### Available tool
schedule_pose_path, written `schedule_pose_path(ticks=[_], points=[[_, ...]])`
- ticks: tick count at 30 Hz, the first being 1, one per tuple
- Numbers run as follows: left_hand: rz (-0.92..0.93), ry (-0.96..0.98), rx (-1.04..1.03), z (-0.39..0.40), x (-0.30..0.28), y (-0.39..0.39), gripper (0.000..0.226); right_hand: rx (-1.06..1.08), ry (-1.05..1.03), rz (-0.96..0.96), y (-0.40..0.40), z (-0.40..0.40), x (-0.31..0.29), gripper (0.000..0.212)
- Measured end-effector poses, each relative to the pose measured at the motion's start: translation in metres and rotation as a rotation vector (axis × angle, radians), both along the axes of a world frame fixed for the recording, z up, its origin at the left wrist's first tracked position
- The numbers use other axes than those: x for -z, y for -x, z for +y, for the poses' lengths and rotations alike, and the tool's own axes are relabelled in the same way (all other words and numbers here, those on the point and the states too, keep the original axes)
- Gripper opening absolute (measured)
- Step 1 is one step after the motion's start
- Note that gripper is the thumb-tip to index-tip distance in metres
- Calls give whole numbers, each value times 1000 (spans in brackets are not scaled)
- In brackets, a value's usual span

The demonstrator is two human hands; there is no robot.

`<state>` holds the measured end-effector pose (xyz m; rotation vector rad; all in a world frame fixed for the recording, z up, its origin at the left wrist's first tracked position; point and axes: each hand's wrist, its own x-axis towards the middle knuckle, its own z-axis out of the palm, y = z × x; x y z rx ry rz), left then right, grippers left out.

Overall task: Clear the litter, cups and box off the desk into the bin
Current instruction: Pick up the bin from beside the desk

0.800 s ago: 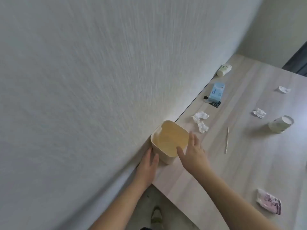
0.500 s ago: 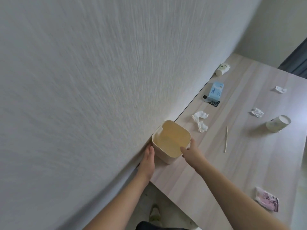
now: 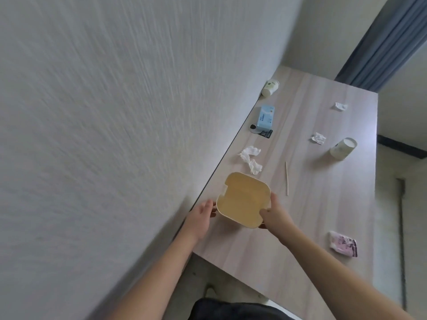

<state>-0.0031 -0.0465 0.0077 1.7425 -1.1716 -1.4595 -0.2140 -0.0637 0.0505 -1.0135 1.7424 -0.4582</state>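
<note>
Textured wall [image 3: 104, 112] fills the left side. Left hand [image 3: 200, 215] rests flat against the left side of the bin [image 3: 242, 199], fingers loose, touching the wall of it but not gripping. Bin is a beige square tub, open top, empty inside, on the wood surface [image 3: 312, 215] near the wall edge. Right hand [image 3: 273, 214] grasps the bin's right rim, thumb hooked over the inside, fingers on the outside. Just beyond the bin, crumpled white tissue [image 3: 251, 159]. Further back along the wall, blue box [image 3: 265, 117] on a black card, then a tipped paper cup [image 3: 270, 87]. Thin wooden stick [image 3: 286, 177] lies right of the bin. Small paper scraps [image 3: 318, 138] and [image 3: 341, 106] mid-surface. Second paper cup [image 3: 343, 148] on its side far right. Pink wrapper [image 3: 343, 244] near the front right edge. Blue curtain [image 3: 388, 42] in the top right corner.
</note>
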Motion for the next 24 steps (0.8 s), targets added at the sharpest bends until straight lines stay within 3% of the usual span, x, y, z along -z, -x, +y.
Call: schedule_pose_path(ticks=[3,12,19,24], points=[[14,-39,129,-13,-5,15,51,54,-10,48,27,12,-3,61],[118,-180,424,-34,-18,72,42,155,-4,-37,96,57,-8,63],[133,-211,486,-26,-20,113,43,135,15,-62,131,79,5,61],[39,-200,500,-13,-21,139,26,89,29,-78,160,87,18,62]])
